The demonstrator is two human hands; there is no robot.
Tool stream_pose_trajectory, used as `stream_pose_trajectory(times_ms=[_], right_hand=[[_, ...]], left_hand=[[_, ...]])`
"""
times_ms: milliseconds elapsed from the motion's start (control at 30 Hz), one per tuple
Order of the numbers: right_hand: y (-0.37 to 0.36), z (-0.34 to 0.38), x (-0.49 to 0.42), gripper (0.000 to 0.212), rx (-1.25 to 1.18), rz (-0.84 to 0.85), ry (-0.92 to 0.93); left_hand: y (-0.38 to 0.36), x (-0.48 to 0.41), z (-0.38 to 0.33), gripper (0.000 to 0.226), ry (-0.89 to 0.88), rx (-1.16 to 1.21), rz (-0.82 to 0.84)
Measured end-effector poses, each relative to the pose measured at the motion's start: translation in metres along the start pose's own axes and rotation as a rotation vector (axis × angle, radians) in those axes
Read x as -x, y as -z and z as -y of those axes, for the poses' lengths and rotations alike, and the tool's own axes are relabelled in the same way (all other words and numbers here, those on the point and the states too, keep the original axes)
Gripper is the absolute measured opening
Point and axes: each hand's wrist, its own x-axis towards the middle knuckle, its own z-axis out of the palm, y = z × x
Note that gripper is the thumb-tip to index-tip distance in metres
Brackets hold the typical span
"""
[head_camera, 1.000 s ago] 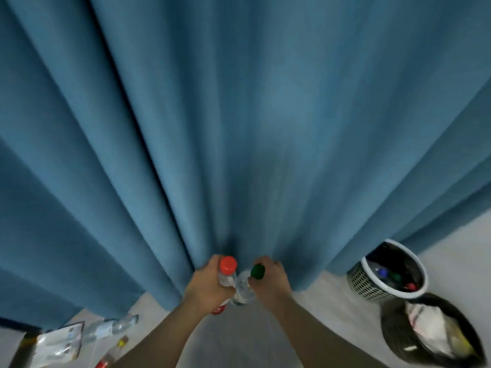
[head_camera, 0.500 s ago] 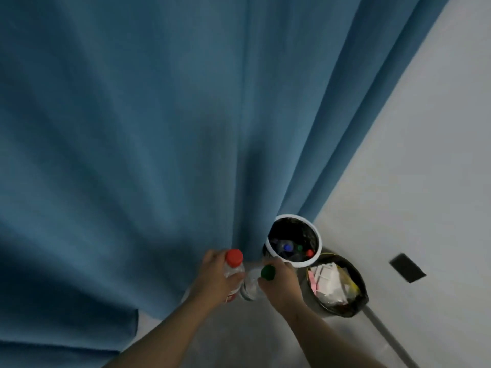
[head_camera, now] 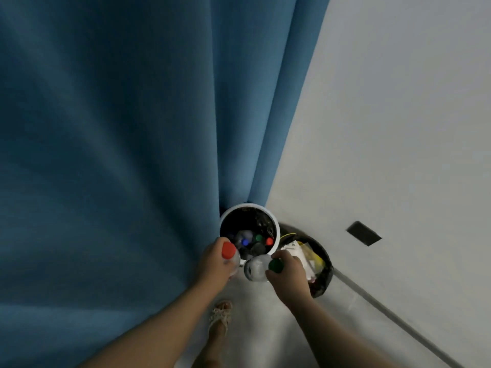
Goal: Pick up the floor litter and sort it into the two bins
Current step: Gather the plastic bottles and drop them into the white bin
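My left hand (head_camera: 214, 264) grips a clear plastic bottle with a red cap (head_camera: 229, 250), held upright at the near left rim of the white bin (head_camera: 276, 224). My right hand (head_camera: 288, 272) grips a second clear bottle with a green cap (head_camera: 256, 268), held just at the white bin's near rim. Inside the white bin lie several bottles with blue, green and red caps. Right of it stands a black bin (head_camera: 325, 281) holding paper and wrappers.
A blue curtain (head_camera: 132, 155) hangs on the left, right behind the white bin. A white wall (head_camera: 398, 128) with a dark socket (head_camera: 363, 233) is on the right. My sandalled foot (head_camera: 220, 318) stands on the pale floor just below the hands.
The view swung right and closer: both bins moved from the right edge to directly under my hands. Both hands still hold their bottles, now at the white bin's rim.
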Motion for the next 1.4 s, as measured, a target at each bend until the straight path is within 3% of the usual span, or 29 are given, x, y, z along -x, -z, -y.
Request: stream_pose_trajectory(times_ms=[300, 700, 1033, 1400], right_hand=[[-0.034, 0.006, -0.113, 0.037, -0.06, -0.028, -0.178], [-0.092, -0.046, -0.249, 0.037, -0.147, 0.004, -0.229], [-0.135, -0.093, -0.3, 0.037, -0.072, 0.136, -0.225], [-0.155, -0.105, -0.313, 0.039, -0.072, 0.169, -0.215]], left_hand=[[-0.028, -0.134, 0.004, 0.026, 0.026, -0.18, 0.153], [-0.11, -0.257, 0.055, 0.031, 0.158, -0.174, 0.055], [-0.178, -0.291, 0.099, 0.035, 0.247, -0.204, 0.054], [-0.198, -0.296, 0.123, 0.036, 0.171, -0.235, 0.322]])
